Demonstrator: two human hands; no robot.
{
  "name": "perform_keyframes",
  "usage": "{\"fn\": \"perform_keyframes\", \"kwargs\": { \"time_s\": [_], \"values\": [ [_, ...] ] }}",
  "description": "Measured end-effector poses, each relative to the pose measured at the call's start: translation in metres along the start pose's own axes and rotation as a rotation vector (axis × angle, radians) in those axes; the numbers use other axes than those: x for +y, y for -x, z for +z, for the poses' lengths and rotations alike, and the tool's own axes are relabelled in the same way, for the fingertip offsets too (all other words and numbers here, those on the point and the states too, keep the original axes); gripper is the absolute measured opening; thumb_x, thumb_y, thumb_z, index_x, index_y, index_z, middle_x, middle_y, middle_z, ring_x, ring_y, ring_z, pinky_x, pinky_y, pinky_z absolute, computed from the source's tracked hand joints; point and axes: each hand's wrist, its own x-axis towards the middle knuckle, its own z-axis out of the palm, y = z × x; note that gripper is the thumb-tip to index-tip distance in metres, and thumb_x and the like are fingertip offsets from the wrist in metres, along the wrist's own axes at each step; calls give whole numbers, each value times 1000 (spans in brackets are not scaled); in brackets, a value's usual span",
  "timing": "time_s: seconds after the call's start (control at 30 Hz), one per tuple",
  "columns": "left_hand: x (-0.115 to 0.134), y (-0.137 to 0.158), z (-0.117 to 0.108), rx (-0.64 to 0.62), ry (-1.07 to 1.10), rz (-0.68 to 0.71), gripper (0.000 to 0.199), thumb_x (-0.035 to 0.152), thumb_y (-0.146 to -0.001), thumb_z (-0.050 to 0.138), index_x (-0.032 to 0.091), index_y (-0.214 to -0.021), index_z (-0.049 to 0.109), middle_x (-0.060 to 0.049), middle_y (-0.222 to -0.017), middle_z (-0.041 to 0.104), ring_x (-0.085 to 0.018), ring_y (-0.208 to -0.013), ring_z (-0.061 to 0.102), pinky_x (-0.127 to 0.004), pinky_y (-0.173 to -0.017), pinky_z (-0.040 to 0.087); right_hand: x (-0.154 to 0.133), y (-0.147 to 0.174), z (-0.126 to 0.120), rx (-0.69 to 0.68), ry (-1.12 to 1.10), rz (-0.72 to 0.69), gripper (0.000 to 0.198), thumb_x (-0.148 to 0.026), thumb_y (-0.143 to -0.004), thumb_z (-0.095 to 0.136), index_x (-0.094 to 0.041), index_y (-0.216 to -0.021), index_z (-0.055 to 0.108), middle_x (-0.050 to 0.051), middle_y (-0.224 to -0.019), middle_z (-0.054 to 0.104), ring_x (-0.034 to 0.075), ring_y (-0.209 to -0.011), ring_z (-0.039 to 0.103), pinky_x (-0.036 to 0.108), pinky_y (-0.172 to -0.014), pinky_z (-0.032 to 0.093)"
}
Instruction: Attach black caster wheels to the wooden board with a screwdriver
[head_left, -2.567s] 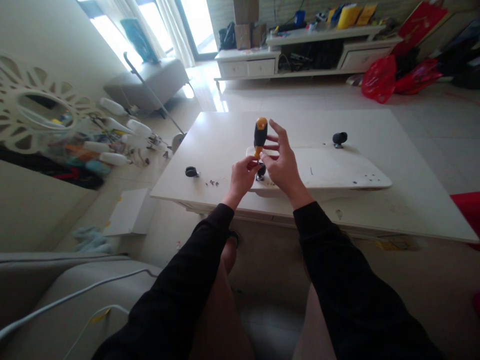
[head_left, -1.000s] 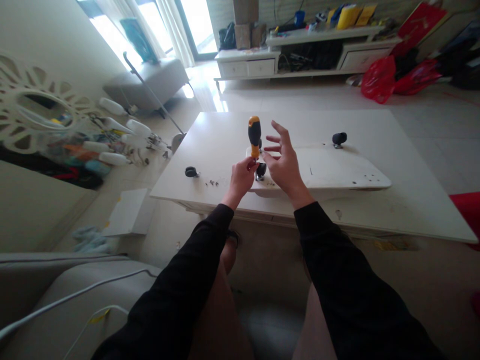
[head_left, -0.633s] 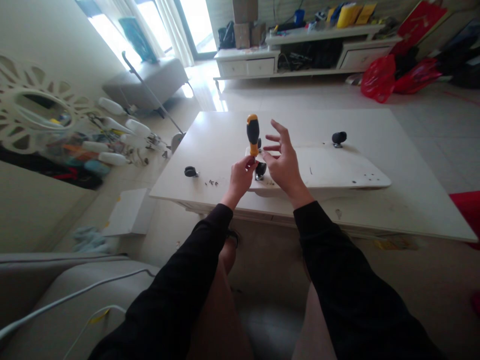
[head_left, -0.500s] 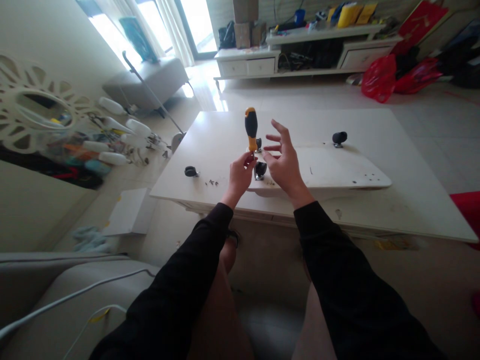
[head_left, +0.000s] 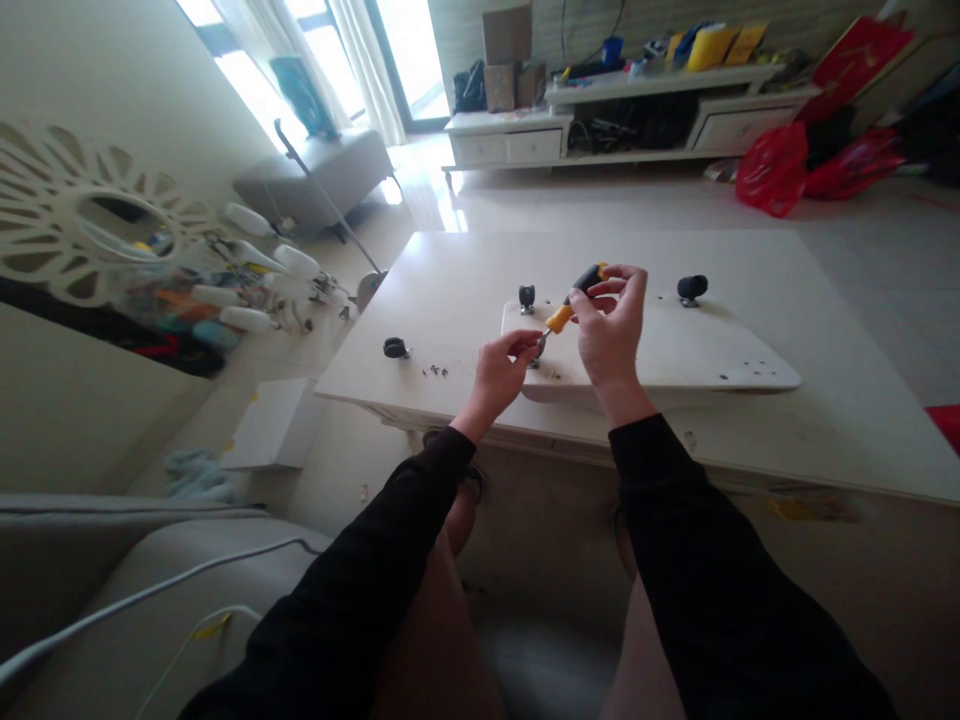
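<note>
In my right hand (head_left: 611,325) is the black-and-yellow handle of a screwdriver (head_left: 561,317), tilted with its tip down to the left. My left hand (head_left: 504,368) is closed, its fingertips pinching the screwdriver's metal shaft near the tip. Whether a screw sits there is too small to tell. Under the tip, a caster on the white board (head_left: 667,345) is mostly hidden by my left fingers. A second caster (head_left: 526,297) stands upright on the board's far left corner, a third caster (head_left: 691,289) at its far right side.
The board lies on a white table (head_left: 450,270). A loose caster (head_left: 394,347) and several small screws (head_left: 435,371) lie on the table to the left. Across the floor stands a cluttered TV cabinet (head_left: 510,145), with red plastic bags (head_left: 772,170) at its right.
The screwdriver has gone from upright to tilted right. My right hand, open before, has closed on its handle. My left fingers stay near the tip. The view has shifted slightly.
</note>
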Motion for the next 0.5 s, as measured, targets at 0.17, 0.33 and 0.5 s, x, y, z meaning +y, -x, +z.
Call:
{"fn": "perform_keyframes", "kwargs": {
  "time_s": [0.17,0.33,0.5],
  "values": [
    [-5,2,3,-10,221,-91,30,9,-83,77,17,-111,77,-5,-92,82,-15,-82,76,-28,-81,60,-5,-1,-4,-37,-66,168,47,-43,-79,75,-28,-117,51,2,-106,66,18,-87,71,34,-68,64],
    [0,6,-11,-128,233,-52,31,25,-90,79,19,-119,67,-8,-98,82,-18,-88,79,-32,-84,61,-14,2,-6,-219,-249,291,38,-47,-77,76,-26,-101,57,-4,-82,66,17,-77,74,32,-64,66],
    [-29,-2,-90,62,-121,-87,24,32,-100,61,18,-118,67,-9,-99,81,-15,-80,75,-27,-76,57,-19,0,-18,-133,-287,328,35,-44,-76,75,-26,-95,52,-5,-83,68,16,-71,74,37,-65,70]
  ]
}}
